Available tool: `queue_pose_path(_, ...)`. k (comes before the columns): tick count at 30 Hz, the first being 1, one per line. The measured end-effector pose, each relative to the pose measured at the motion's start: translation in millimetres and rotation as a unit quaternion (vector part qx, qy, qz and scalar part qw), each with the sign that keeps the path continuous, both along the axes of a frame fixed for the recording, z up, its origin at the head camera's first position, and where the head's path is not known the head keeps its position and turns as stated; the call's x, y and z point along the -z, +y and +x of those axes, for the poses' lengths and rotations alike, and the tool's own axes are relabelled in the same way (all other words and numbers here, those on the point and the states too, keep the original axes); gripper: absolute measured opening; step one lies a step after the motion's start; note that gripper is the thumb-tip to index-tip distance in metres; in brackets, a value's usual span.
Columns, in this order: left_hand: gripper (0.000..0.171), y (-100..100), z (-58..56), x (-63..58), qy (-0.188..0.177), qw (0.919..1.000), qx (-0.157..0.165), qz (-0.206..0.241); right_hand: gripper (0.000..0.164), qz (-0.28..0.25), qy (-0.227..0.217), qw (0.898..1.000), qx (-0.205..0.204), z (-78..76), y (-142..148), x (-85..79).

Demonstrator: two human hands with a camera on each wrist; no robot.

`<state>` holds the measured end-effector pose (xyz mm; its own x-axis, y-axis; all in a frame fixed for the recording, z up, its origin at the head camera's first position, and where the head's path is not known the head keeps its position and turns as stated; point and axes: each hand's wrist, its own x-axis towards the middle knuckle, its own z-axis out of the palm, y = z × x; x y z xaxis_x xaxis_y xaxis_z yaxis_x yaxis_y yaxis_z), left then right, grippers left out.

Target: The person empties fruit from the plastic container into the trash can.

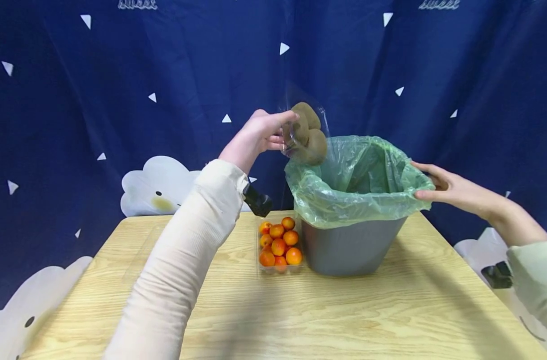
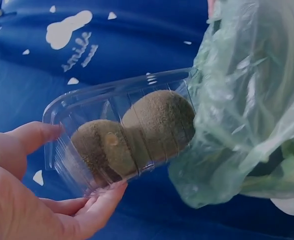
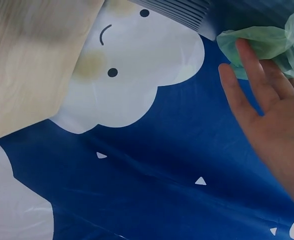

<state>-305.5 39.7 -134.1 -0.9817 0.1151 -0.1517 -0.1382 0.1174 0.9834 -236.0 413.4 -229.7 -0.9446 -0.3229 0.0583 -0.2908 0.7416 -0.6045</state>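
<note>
Clear plastic kiwi box point(image 1: 306, 134), pinched by the left hand point(image 1: 255, 137), tilts at the bin liner's point(image 1: 359, 200) rim; the right hand point(image 1: 453, 190), fingers straight, steadies the opposite edge.

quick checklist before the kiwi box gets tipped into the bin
1. Left hand grips the clear kiwi box: ok.
2. Box is over the bin opening: not ok, it sits at the left rim.
3. Right hand steadies the rim by the green liner: ok.
4. Box lid open: cannot tell.
5. Tray of orange fruit stands clear beside the bin: ok.
</note>
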Motion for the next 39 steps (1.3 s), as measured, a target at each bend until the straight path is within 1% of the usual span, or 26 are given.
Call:
queue_pose_path(3,0.047,7,1.6,2.6,0.024,0.9996,-0.001,-0.013,0.067,-0.012,0.003,1.000,-0.004,0.3,0,2.0)
queue_pose_path(5,0.036,11,2.0,5.0,0.051,0.9985,-0.004,-0.018,0.067,-0.015,0.003,1.000,-0.006,0.6,0,2.1)
queue_pose_path(7,0.035,14,2.1,7.7,0.076,0.9969,-0.005,-0.022,0.067,-0.017,0.002,1.000,-0.007,0.6,0,2.1)
queue_pose_path(9,0.040,17,2.0,10.2,0.093,0.9953,-0.003,-0.026,0.067,-0.021,-0.001,1.000,-0.009,0.5,1,2.2)
queue_pose_path(12,0.055,19,1.4,13.1,0.103,0.9944,0.001,-0.025,0.067,-0.025,-0.005,1.000,-0.015,0.3,1,2.7)
queue_pose_path(15,0.060,22,0.5,14.6,0.104,0.9941,0.011,-0.029,0.067,-0.021,-0.008,1.000,-0.014,0.6,1,2.4)
queue_pose_path(19,0.064,27,0.7,17.3,0.130,0.9903,0.028,-0.040,0.068,-0.011,-0.013,1.000,-0.009,0.4,1,1.2)
queue_pose_path(23,0.065,33,1.7,22.9,0.161,0.9849,0.044,-0.045,0.068,-0.013,-0.013,1.000,-0.009,0.6,1,1.5)
queue_pose_path(26,0.065,38,2.4,26.0,0.173,0.9826,0.047,-0.050,0.068,-0.011,-0.015,1.000,-0.007,1.4,2,2.0)
queue_pose_path(29,0.066,39,2.6,27.6,0.190,0.9802,0.047,-0.032,0.068,-0.004,-0.021,1.000,-0.004,0.9,1,2.2)
queue_pose_path(33,0.069,34,2.8,27.3,0.198,0.9792,0.045,-0.011,0.068,-0.002,-0.022,1.000,-0.002,1.2,1,1.6)
queue_pose_path(39,0.069,26,4.4,29.7,0.192,0.9804,0.045,-0.002,0.067,-0.007,-0.014,1.000,-0.007,1.1,0,2.6)
